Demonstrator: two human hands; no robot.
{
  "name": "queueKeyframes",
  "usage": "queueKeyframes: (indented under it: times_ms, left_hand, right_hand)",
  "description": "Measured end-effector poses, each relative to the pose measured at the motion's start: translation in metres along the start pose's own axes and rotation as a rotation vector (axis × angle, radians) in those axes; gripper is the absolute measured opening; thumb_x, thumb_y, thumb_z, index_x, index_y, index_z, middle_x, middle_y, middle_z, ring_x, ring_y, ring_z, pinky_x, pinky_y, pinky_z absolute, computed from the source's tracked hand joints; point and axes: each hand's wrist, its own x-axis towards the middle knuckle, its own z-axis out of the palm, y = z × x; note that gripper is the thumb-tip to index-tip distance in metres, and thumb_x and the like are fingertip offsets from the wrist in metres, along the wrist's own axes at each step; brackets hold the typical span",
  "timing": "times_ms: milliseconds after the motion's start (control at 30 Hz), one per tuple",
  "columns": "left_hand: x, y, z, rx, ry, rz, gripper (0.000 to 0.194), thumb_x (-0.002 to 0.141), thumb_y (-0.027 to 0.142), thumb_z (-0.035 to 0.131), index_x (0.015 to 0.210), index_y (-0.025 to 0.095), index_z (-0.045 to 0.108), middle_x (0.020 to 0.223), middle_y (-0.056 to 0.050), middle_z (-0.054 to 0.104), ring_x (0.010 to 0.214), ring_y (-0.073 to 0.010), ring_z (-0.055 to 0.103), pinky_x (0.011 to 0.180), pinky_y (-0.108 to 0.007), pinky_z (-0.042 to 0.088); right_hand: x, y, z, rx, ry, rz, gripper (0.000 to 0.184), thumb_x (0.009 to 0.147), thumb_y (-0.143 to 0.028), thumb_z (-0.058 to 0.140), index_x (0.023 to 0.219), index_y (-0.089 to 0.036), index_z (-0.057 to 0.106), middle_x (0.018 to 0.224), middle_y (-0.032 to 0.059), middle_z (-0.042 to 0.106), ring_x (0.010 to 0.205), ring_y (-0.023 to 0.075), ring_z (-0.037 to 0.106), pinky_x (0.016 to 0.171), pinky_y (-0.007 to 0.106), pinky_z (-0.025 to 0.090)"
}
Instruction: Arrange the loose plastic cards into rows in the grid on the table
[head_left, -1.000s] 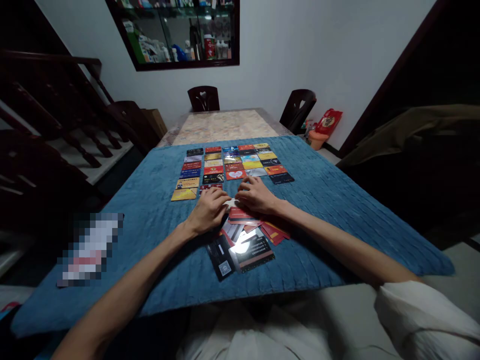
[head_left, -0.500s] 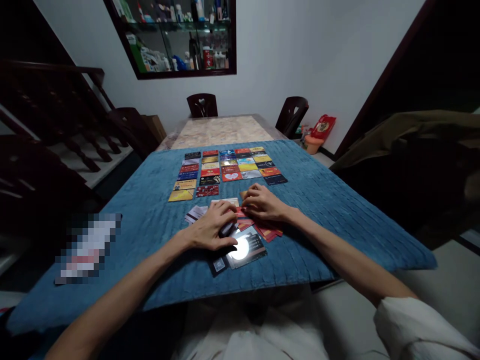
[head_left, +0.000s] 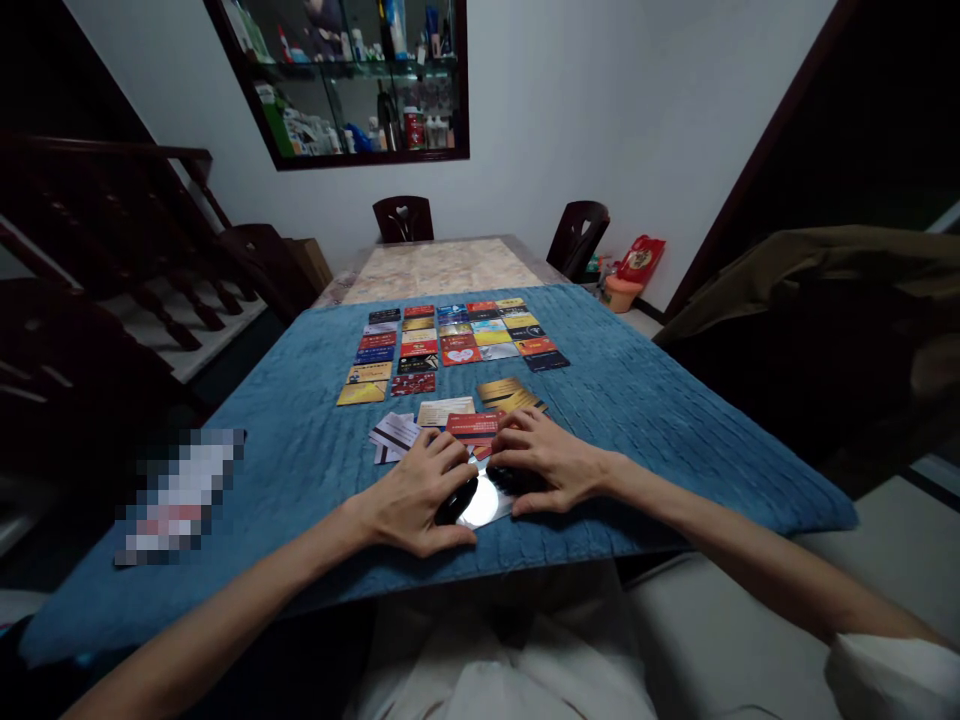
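Note:
My left hand (head_left: 426, 495) lies palm down over loose plastic cards near the table's front edge, its bent fingers apart and the thumb stretched out. Facing it, my right hand (head_left: 551, 462) rests on the cards in the same way, fingers curved and spread. Between the hands a glossy card (head_left: 486, 502) shows a bright glare. Beyond the fingertips are a red card (head_left: 474, 427), a cream card (head_left: 446, 411) and several gold cards (head_left: 504, 394). White cards with a dark stripe (head_left: 394, 434) fan out left. The cards under the palms are mostly hidden.
Several columns of overlapping cards (head_left: 459, 352) lie farther back on the blue cloth (head_left: 300, 420). At the left is a pixelated flat item (head_left: 180, 500). Dark chairs (head_left: 403, 218) stand beyond the table, with a red bag (head_left: 641, 260) at the back right.
My right hand has moved back toward me and slightly right, onto the glossy cards, uncovering the gold cards. My left hand has shifted slightly toward me. The view has tilted up a little.

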Motion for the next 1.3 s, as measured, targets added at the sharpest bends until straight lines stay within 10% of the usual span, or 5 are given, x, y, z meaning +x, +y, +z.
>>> queueKeyframes:
  times_ms: [967, 1300]
  left_hand:
    - [0.002, 0.025, 0.009, 0.109, -0.109, -0.407, 0.035, 0.086, 0.036, 0.057, 0.112, 0.014, 0.062, 0.115, -0.017, 0.060, 0.107, -0.0336, 0.053, 0.091, -0.052, 0.045]
    - [0.003, 0.036, 0.014, 0.265, -0.090, -0.317, 0.028, 0.092, 0.031, 0.049, 0.103, 0.011, 0.065, 0.105, -0.019, 0.064, 0.106, -0.0350, 0.055, 0.093, -0.052, 0.043]
  right_hand:
    - [-0.005, -0.003, 0.013, -0.178, 0.041, 0.037, 0.040, 0.096, -0.044, 0.054, 0.121, -0.017, 0.067, 0.113, 0.0139, 0.068, 0.112, 0.0291, 0.050, 0.095, 0.048, 0.037]
    - [-0.006, 0.000, 0.029, -0.328, 0.209, -0.101, 0.025, 0.099, -0.035, 0.053, 0.101, -0.018, 0.071, 0.098, 0.0078, 0.074, 0.097, 0.0231, 0.057, 0.097, 0.044, 0.040]
